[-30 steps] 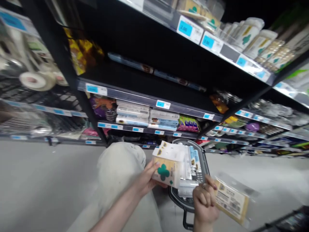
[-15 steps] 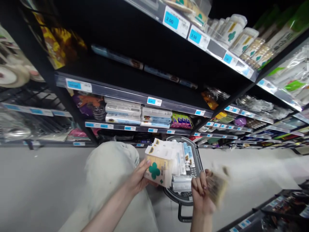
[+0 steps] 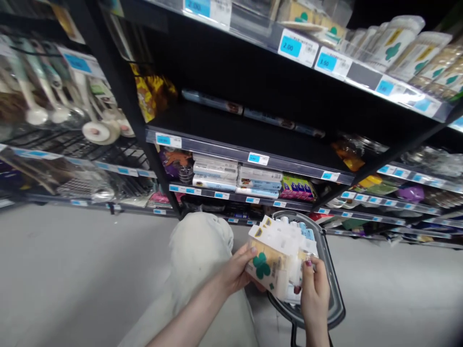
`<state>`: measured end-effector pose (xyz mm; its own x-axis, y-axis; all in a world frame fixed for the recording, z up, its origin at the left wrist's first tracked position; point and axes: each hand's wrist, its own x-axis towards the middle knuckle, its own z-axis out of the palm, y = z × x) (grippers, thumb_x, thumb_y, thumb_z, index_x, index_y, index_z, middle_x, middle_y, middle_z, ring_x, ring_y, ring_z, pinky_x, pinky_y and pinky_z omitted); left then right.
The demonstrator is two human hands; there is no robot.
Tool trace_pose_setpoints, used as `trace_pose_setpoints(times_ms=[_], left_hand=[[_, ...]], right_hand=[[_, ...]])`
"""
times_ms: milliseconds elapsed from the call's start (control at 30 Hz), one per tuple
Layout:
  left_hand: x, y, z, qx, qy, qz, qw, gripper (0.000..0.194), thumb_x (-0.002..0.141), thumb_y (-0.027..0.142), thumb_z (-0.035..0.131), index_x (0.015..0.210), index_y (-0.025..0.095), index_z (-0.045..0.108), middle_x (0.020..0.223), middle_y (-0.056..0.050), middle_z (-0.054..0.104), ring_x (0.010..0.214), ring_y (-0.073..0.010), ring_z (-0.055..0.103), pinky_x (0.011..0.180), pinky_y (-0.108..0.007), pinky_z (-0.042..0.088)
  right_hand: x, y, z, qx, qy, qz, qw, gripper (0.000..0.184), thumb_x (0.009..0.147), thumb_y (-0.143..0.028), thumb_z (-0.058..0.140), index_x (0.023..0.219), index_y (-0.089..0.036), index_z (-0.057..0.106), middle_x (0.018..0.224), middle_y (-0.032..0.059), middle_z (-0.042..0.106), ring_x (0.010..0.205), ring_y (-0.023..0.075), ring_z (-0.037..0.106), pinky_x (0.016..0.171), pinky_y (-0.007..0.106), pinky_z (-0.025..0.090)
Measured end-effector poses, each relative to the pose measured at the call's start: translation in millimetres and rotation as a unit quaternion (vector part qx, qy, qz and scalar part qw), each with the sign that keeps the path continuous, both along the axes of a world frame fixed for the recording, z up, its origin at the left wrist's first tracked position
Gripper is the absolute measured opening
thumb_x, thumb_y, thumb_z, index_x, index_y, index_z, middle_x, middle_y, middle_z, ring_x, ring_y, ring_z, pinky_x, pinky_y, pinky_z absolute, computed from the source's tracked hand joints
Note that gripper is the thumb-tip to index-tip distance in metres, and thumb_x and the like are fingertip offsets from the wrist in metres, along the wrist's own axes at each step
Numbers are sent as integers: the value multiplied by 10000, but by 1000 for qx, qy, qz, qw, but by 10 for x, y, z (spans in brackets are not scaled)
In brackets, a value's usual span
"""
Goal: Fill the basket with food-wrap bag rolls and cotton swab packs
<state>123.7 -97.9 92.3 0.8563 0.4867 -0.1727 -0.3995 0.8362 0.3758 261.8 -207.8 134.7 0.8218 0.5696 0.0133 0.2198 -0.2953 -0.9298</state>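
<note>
My left hand (image 3: 240, 270) grips a fanned stack of clear packets (image 3: 265, 262) with white header cards and a green clover on the front. Their contents look pale and wood-coloured; the exact kind is not clear. At the stack's right side, my right hand (image 3: 315, 286) has thumb and fingers closed on a packet (image 3: 306, 256), mostly covered by the fingers and the stack. Beneath both hands stands a grey shopping basket (image 3: 331, 270), with white and blue rolls (image 3: 306, 231) partly visible inside.
Ahead rises a dark shelf unit (image 3: 249, 161) carrying plastic-wrapped rolls (image 3: 217, 171) and purple-green boxes (image 3: 297, 187). Ladles and other utensils (image 3: 99, 131) hang at left. More clover-marked packs (image 3: 394, 46) sit on the upper shelf. My knee (image 3: 198, 241) is left of the basket.
My right hand has come in from the right with its packet to the stack's side. The view has swung left, so shelves and basket appear farther right. My left hand keeps its stack.
</note>
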Motion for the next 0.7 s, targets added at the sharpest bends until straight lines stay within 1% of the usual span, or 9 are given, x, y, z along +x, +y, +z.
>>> trace_pose_setpoints(times_ms=[133,200,267,333,400,500,567,633,700], left_hand=[[0,21,-7,9,10,3,1000,395,795,308,651,1145,186,512,943,-91,692,684,-201,690,566,-283,548],[-3,30,-1,14,14,2,1000,396,792,306,654,1143,190,513,953,-87,691,683,-196,689,577,-284,549],[-3,33,9,13,10,0,1000,416,771,309,677,1136,191,515,949,-83,693,681,-197,688,569,-279,550],[1,29,24,6,8,2,1000,435,744,305,705,1119,185,522,934,-78,696,690,-193,688,563,-263,553],[6,24,50,1,8,5,1000,449,724,308,722,1106,182,524,912,-74,699,687,-195,688,528,-249,555],[14,22,108,5,20,7,1000,472,700,337,734,1090,182,517,879,-72,701,626,-211,681,400,-259,542],[22,25,149,4,37,19,999,479,677,338,750,1066,182,518,862,-66,703,598,-210,676,356,-261,532],[31,27,185,-2,52,44,998,467,647,311,775,1023,175,535,837,-54,708,602,-185,677,398,-230,546],[37,27,212,-3,58,62,996,458,629,282,789,1002,166,549,821,-45,710,602,-153,675,457,-194,553]], right_hand=[[-22,115,-33,-11,-84,62,994,388,848,-536,409,926,-182,547,763,52,631,654,185,561,590,283,426],[0,153,-40,-4,-84,97,992,371,849,-509,407,927,-179,556,840,70,648,755,205,576,668,297,431],[41,161,-44,3,-69,121,990,367,846,-498,411,936,-178,566,890,73,650,800,209,577,707,301,428],[82,131,-38,-5,-69,121,990,387,842,-505,414,955,-176,584,948,81,646,849,217,576,737,309,423],[92,67,-2,-21,-106,87,990,394,843,-500,422,988,-179,596,994,88,634,893,230,570,765,325,413],[-4,-34,119,30,-228,21,973,313,829,-458,494,969,-192,580,929,70,597,851,220,553,774,338,395],[-137,-55,217,70,-301,46,950,257,793,-436,574,894,-200,563,830,40,557,779,199,535,746,321,393],[-282,-22,288,49,-335,93,936,274,750,-444,641,851,-207,549,743,8,527,696,176,521,675,285,395],[-391,43,313,1,-328,96,940,308,730,-473,664,826,-212,532,671,-22,505,594,149,499,580,253,380]])
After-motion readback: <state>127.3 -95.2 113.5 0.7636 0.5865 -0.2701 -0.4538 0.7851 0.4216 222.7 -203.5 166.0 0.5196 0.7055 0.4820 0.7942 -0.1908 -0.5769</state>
